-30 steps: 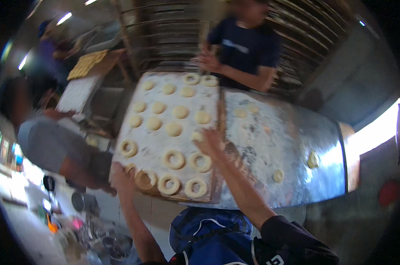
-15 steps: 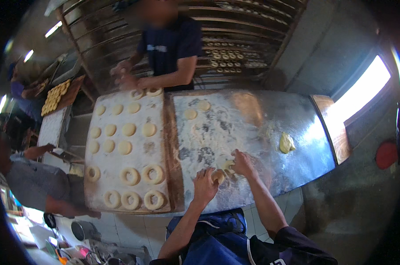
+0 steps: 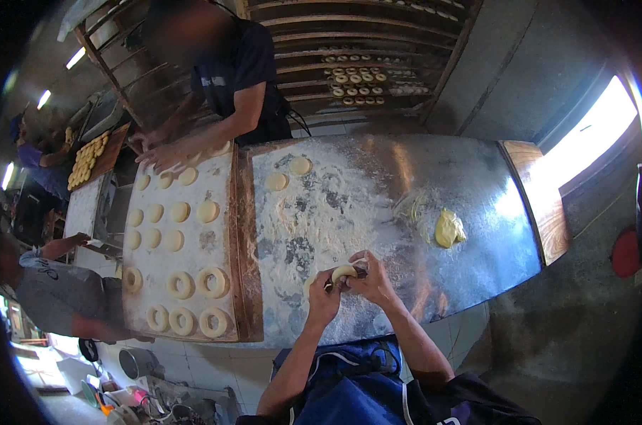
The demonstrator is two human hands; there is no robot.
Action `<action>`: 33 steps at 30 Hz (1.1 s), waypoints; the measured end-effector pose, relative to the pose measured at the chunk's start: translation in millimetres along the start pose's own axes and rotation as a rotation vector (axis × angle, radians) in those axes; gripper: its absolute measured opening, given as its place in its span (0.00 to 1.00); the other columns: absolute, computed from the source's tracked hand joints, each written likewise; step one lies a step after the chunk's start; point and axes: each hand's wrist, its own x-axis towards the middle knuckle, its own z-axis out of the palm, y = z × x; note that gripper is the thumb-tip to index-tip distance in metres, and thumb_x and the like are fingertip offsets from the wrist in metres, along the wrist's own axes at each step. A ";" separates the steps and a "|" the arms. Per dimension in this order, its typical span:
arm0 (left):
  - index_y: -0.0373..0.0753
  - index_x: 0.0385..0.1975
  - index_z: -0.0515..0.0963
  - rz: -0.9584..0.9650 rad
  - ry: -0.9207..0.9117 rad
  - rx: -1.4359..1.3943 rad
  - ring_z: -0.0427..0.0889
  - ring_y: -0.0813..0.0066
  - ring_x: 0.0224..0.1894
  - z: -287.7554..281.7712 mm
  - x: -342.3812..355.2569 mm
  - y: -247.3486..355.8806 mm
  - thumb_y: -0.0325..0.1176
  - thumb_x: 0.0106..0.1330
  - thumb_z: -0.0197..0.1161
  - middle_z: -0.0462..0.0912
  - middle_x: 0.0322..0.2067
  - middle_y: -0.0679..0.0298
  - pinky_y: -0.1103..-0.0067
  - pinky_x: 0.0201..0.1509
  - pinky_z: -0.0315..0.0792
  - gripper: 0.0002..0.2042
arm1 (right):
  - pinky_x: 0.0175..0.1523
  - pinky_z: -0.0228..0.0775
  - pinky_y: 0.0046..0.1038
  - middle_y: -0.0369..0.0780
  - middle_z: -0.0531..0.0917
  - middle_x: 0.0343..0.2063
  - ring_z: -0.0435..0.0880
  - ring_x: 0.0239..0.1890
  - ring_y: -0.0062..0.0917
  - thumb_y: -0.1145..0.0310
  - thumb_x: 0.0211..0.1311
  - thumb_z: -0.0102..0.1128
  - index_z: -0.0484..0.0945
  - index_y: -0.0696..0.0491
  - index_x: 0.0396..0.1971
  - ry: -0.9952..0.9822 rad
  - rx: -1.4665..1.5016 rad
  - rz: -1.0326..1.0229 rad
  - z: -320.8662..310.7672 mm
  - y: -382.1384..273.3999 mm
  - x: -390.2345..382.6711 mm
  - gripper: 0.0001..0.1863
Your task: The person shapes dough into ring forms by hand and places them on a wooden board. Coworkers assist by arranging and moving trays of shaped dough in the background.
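Both of my hands are closed around a dough ring [image 3: 344,272], held up over the floured near side of the metal table. My left hand [image 3: 324,301] grips its left side, and my right hand [image 3: 370,282] wraps its right side with the fingers curled. Fingers cover much of the ring. Part of another pale dough piece [image 3: 309,285] shows beside my left hand, mostly hidden. Farther off on the flour lie two flat dough discs, one [image 3: 277,181] a little left of the other [image 3: 300,166].
Left of me, a floured wooden board [image 3: 158,263] carries dough discs and rings. A yellow lump [image 3: 449,228] sits on the metal table [image 3: 487,265] to the right. Across the table, a co-worker [image 3: 239,92] leans over the board before a rack [image 3: 378,42]. Another person [image 3: 69,294] stands at left.
My hands, apart over separate dough pieces before, have come together around one raised ring. The co-worker has shifted left and reaches over the board's far end. The view has shifted slightly.
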 end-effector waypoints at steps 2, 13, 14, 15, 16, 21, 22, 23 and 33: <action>0.34 0.53 0.73 0.061 0.004 0.044 0.83 0.69 0.45 0.4 0.3 1.5 0.26 0.69 0.59 0.81 0.42 0.51 0.75 0.47 0.78 0.14 | 0.42 0.77 0.30 0.43 0.83 0.32 0.83 0.37 0.27 0.77 0.46 0.68 0.70 0.55 0.48 -0.075 0.124 0.027 -1.8 -4.8 -0.6 0.26; 0.41 0.58 0.62 -0.023 -0.210 -0.658 0.76 0.72 0.49 -18.0 -11.0 -1.6 0.19 0.66 0.60 0.76 0.43 0.60 0.76 0.53 0.73 0.23 | 0.47 0.72 0.27 0.41 0.81 0.38 0.80 0.42 0.25 0.68 0.56 0.61 0.72 0.53 0.52 -0.438 0.623 0.218 -4.9 -0.6 8.2 0.22; 0.42 0.53 0.65 0.091 -0.122 -0.469 0.80 0.70 0.44 -15.7 -9.9 -1.2 0.26 0.68 0.58 0.79 0.43 0.60 0.74 0.47 0.76 0.16 | 0.46 0.71 0.26 0.41 0.82 0.37 0.80 0.41 0.25 0.64 0.60 0.58 0.74 0.53 0.51 -0.396 0.677 0.352 0.3 5.5 14.4 0.20; 0.43 0.51 0.65 0.014 -0.051 -0.680 0.80 0.69 0.44 -16.6 -9.2 -0.8 0.29 0.69 0.57 0.78 0.43 0.60 0.74 0.47 0.76 0.13 | 0.45 0.71 0.26 0.41 0.82 0.35 0.80 0.39 0.25 0.59 0.63 0.53 0.76 0.53 0.49 -0.327 0.474 0.316 6.2 10.8 17.8 0.18; 0.44 0.50 0.66 -0.049 -0.014 -0.885 0.80 0.69 0.44 -15.2 -6.1 -0.4 0.32 0.70 0.55 0.78 0.42 0.60 0.74 0.47 0.76 0.11 | 0.43 0.71 0.26 0.41 0.82 0.33 0.80 0.36 0.25 0.54 0.67 0.49 0.79 0.53 0.46 -0.272 0.144 0.213 11.5 14.6 19.9 0.19; 0.45 0.46 0.63 -0.140 0.278 -0.752 0.82 0.57 0.37 -22.2 6.4 -2.7 0.53 0.72 0.47 0.76 0.36 0.60 0.66 0.38 0.79 0.17 | 0.43 0.71 0.31 0.43 0.82 0.28 0.79 0.32 0.24 0.53 0.75 0.38 0.80 0.62 0.31 -0.135 0.555 0.354 29.8 -0.1 12.6 0.28; 0.43 0.42 0.64 0.010 0.305 -0.491 0.81 0.58 0.29 -18.4 7.5 -4.2 0.53 0.72 0.47 0.75 0.29 0.63 0.68 0.28 0.75 0.18 | 0.43 0.72 0.32 0.43 0.82 0.28 0.79 0.34 0.24 0.52 0.75 0.39 0.80 0.63 0.31 -0.236 0.208 0.308 31.6 -8.5 10.6 0.29; 0.42 0.41 0.64 0.123 0.313 -0.204 0.80 0.59 0.27 -20.0 8.8 -5.8 0.54 0.72 0.46 0.75 0.27 0.64 0.69 0.26 0.74 0.19 | 0.44 0.72 0.33 0.44 0.82 0.28 0.80 0.36 0.25 0.51 0.74 0.39 0.80 0.63 0.31 -0.304 -0.148 0.248 32.6 -17.7 10.3 0.30; 0.45 0.25 0.65 0.121 0.314 0.138 0.74 0.72 0.24 -54.0 8.4 -26.9 0.60 0.73 0.39 0.74 0.23 0.67 0.71 0.23 0.68 0.25 | 0.37 0.70 0.40 0.51 0.79 0.19 0.78 0.28 0.38 0.48 0.74 0.42 0.81 0.63 0.28 -0.068 -0.165 0.035 91.6 -27.4 0.5 0.32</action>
